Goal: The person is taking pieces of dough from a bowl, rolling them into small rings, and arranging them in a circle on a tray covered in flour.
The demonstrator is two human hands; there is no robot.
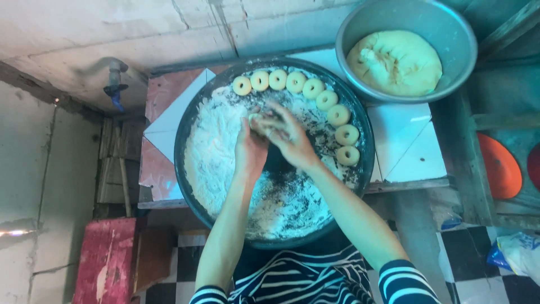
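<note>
A wide dark round tray dusted with white flour sits on a tiled stand. Several ring-shaped dough pieces line its far and right rim. Over the tray's middle, my left hand and my right hand meet, fingers closed together around a small piece of pale dough that is mostly hidden between them. A grey metal bowl at the upper right holds a large mound of yellow dough.
The tiled stand carries the tray and bowl. A tap juts from the wall at left. Wooden slats and a red board stand at lower left. An orange round object and a plastic bag lie at right.
</note>
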